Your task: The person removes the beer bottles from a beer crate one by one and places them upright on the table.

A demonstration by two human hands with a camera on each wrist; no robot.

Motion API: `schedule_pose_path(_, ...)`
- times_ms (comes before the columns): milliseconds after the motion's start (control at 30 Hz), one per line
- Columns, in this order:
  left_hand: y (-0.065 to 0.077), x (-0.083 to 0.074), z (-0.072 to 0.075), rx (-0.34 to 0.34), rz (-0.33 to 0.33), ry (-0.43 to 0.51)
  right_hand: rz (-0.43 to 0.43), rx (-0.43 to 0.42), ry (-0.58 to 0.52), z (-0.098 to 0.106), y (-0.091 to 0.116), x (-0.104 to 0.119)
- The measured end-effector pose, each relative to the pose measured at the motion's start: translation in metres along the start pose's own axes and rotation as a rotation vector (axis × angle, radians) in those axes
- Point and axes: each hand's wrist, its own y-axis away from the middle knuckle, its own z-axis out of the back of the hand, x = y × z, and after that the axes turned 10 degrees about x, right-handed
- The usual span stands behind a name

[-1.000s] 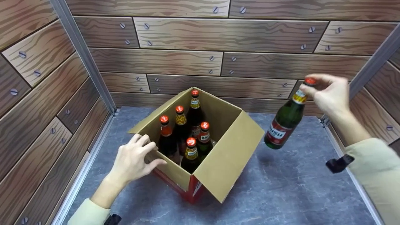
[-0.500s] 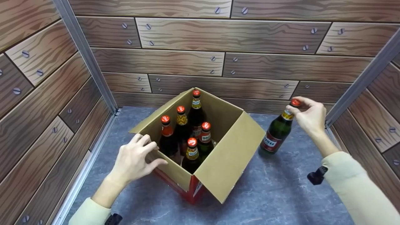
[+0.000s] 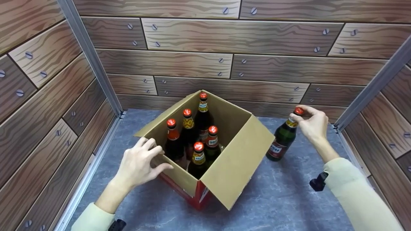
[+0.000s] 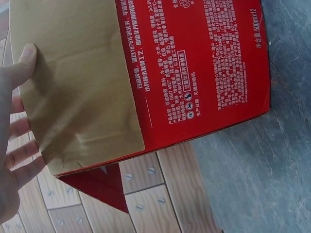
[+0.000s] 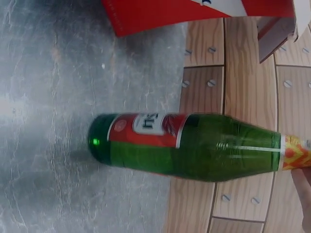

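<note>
My right hand (image 3: 314, 125) pinches a green beer bottle (image 3: 284, 138) by its neck, just under the red cap. The bottle leans, its base low over the grey surface at the box's right; whether it touches cannot be told. In the right wrist view the bottle (image 5: 194, 145) shows a red label, and only a bit of the hand (image 5: 303, 196) appears. At the cardboard box (image 3: 237, 157), my left hand (image 3: 138, 163) grips the near-left edge. Its thumb (image 4: 28, 56) lies against the brown folded flap (image 4: 82, 97) in the left wrist view.
Inside the box stand several capped bottles, among them an orange-necked one (image 3: 172, 134) and a nearer yellow-labelled one (image 3: 198, 158). A flap (image 3: 240, 163) sticks out toward the right. Wood-patterned walls (image 3: 192, 64) with metal corner posts (image 3: 90, 57) enclose the grey surface (image 3: 279, 199).
My right hand has brought the bottle down and leftward, closer to the box and the surface. My left hand has kept its place on the box edge.
</note>
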Motion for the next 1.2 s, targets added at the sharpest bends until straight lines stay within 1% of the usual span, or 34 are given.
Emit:
schedule_pose_path(133,0.001,0.0,0.001,0.001,0.006,0.003,0.005,0.041,-0.013,0.004,-0.002,-0.001)
schedule_pose_path(233,0.001,-0.001,0.001,0.003,0.005,0.004,-0.012,0.064,-0.026,0.006,-0.003,-0.003)
schedule_pose_path(333,0.0,-0.001,0.001,-0.001,-0.002,0.004,-0.032,0.071,-0.046,0.007,-0.001,-0.006)
schedule_pose_path(467,0.0,-0.001,0.0,-0.008,-0.009,0.01,-0.026,0.075,-0.067,0.008,0.0,-0.008)
schedule_pose_path(833,-0.001,-0.002,0.001,0.001,-0.007,0.005,-0.013,0.102,-0.117,0.014,0.005,-0.002)
schedule_pose_path(900,-0.002,-0.002,0.001,0.003,-0.008,0.003,-0.002,0.091,-0.143,0.015,0.007,0.001)
schedule_pose_path(1033,-0.001,-0.001,0.001,0.003,-0.004,0.011,0.026,0.027,-0.19,0.016,0.008,0.009)
schedule_pose_path(1100,-0.001,-0.001,0.001,0.003,-0.003,0.015,0.047,-0.011,-0.218,0.019,0.009,0.014)
schedule_pose_path(1200,0.0,-0.001,0.0,0.004,-0.004,0.019,0.088,-0.04,-0.252,0.023,0.011,0.023)
